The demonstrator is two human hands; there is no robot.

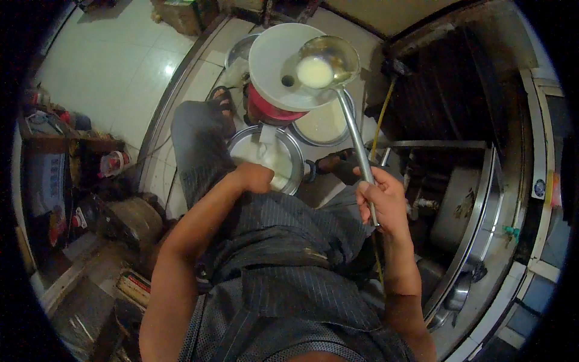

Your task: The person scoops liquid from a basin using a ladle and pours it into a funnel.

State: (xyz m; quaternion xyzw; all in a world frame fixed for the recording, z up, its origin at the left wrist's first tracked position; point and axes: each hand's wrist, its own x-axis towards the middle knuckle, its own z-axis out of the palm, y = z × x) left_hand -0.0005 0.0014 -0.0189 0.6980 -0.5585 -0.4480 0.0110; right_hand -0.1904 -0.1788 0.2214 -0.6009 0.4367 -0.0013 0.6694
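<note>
My right hand (383,196) is wrapped around the long metal handle of a ladle (357,145). The ladle's bowl is over the right side of a wide white hopper (274,57) and has pale, milky liquid in it. A dark round hole shows in the hopper, which sits on a red machine body (265,108). Below the machine's pale spout (266,136) stands a metal pot (295,151) with white contents. My left hand (256,178) is curled at the pot's near rim; its fingertips are hidden, so what it grips cannot be seen.
A round metal pan (350,130) of white liquid stands behind the ladle handle. On the right is a steel-framed unit (488,181). Cluttered shelves and objects (120,223) line the left. A cable (160,148) runs along the floor, and a cardboard box (181,15) stands at the back.
</note>
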